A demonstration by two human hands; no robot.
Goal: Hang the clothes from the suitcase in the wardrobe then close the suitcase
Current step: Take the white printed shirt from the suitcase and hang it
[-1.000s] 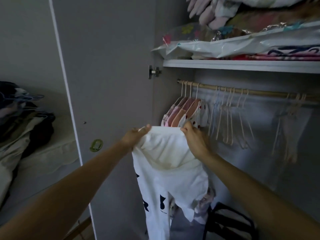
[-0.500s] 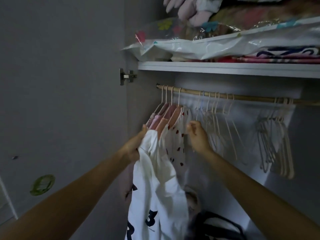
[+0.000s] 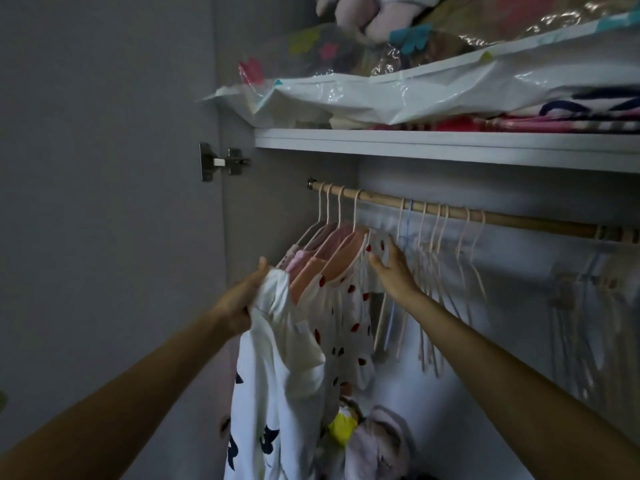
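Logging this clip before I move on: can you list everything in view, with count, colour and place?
white shirt: one, white with dark print, hanging from the left hand at lower centre
hung clothes: several, pink, peach and white with red spots, on hangers at the left end of the rail
rail: one, pale wood, under the shelf
empty hangers: many, pale, along the rail to the right
shelf: one, white, above the rail
plastic bags: count unclear, white and clear, holding bedding on the shelf
soft toy: one, pinkish, on top of the bags
hinge: one, metal, on the door at left
left hand: grips the white shirt
right hand: fingers spread at the spotted garment and hangers
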